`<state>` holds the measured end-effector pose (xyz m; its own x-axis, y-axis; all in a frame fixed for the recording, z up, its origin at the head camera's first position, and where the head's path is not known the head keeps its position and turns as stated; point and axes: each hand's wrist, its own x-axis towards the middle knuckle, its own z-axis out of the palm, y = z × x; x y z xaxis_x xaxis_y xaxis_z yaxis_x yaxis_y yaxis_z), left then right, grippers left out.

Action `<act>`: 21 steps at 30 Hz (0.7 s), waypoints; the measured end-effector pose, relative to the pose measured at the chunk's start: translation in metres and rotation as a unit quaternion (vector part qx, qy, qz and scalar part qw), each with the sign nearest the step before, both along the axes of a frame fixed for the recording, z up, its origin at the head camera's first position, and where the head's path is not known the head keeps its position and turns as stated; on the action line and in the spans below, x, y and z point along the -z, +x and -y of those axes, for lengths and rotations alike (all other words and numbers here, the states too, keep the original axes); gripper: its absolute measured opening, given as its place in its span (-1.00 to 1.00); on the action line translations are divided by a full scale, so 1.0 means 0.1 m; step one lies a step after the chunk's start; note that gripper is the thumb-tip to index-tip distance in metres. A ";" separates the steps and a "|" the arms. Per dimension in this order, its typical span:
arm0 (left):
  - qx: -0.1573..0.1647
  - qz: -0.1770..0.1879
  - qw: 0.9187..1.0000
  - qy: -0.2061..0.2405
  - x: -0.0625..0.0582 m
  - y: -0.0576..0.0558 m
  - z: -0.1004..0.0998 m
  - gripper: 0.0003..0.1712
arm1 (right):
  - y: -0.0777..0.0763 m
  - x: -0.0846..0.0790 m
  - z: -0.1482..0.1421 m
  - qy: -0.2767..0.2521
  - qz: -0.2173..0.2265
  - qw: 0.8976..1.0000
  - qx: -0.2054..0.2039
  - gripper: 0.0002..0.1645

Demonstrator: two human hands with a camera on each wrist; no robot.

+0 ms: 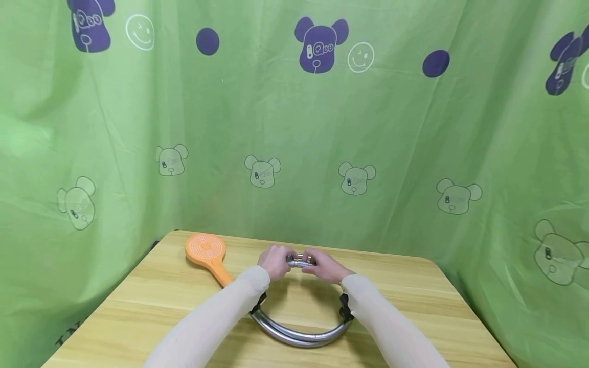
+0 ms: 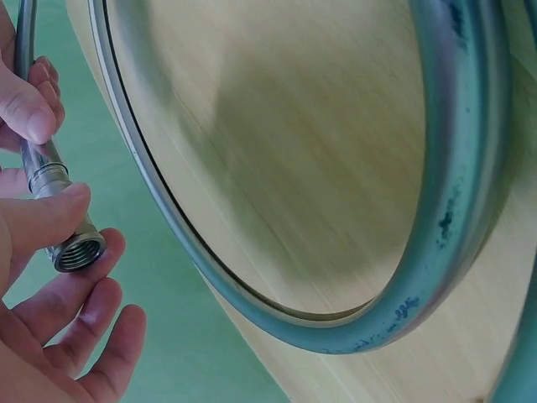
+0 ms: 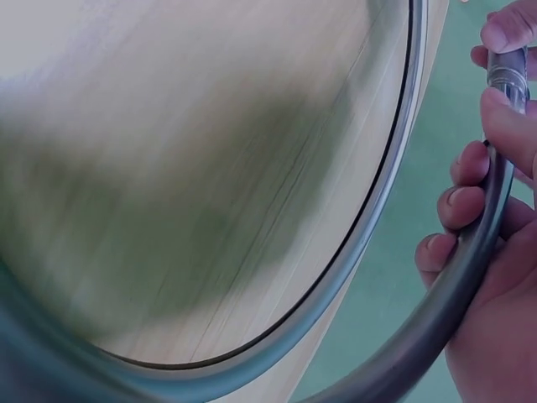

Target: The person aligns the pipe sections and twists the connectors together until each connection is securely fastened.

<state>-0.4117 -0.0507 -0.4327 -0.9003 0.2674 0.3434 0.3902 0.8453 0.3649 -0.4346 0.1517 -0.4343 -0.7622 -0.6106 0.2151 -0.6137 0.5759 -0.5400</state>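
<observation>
A metal shower hose (image 1: 301,340) hangs in a loop in front of the person, its end raised between both hands. The left hand (image 1: 274,262) pinches the hose's threaded end nut (image 2: 78,250) between thumb and index finger; its other fingers are spread apart, and the nut's opening faces toward the left wrist camera. Close beside it, the right hand (image 1: 326,267) grips the hose just behind the fitting, with fingers curled round the tube (image 3: 474,252) in the right wrist view. An orange shower head (image 1: 205,249) lies face up at the table's back left, its handle partly hidden by the left sleeve.
The wooden table (image 1: 405,306) has rounded back corners. A green curtain (image 1: 294,112) with bear prints surrounds it at the back and sides. Black straps (image 1: 346,307) sit under the forearms, next to the hose loop.
</observation>
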 end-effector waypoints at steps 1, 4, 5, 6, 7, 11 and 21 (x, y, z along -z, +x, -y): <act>0.000 0.001 1.000 0.002 0.00 0.00 0.00 -0.53 | 0.00 0.00 -0.01 0.001 0.001 1.000 -0.002 -0.86; -0.001 0.001 1.000 0.002 0.01 -0.01 0.00 -0.53 | -0.01 0.00 -0.02 0.004 0.004 1.000 -0.009 -0.92; -0.001 0.001 1.000 0.002 0.01 -0.01 0.00 -0.53 | -0.01 -0.01 -0.02 0.005 0.007 1.000 -0.011 -0.93; -0.001 0.002 1.000 0.002 0.01 -0.01 0.00 -0.53 | -0.01 -0.02 -0.03 0.008 0.009 1.000 -0.013 -0.94; -0.003 0.003 1.000 0.002 0.01 -0.01 0.00 -0.53 | -0.01 -0.02 -0.02 0.012 0.010 1.000 -0.014 -0.94; -0.004 0.007 1.000 -0.001 0.00 0.00 -0.01 -0.54 | -0.02 -0.04 -0.03 0.031 0.012 0.999 -0.019 -0.90; -0.005 0.000 1.000 -0.005 -0.01 0.01 -0.01 -0.54 | 0.01 -0.08 -0.01 0.045 0.035 0.998 -0.001 -0.83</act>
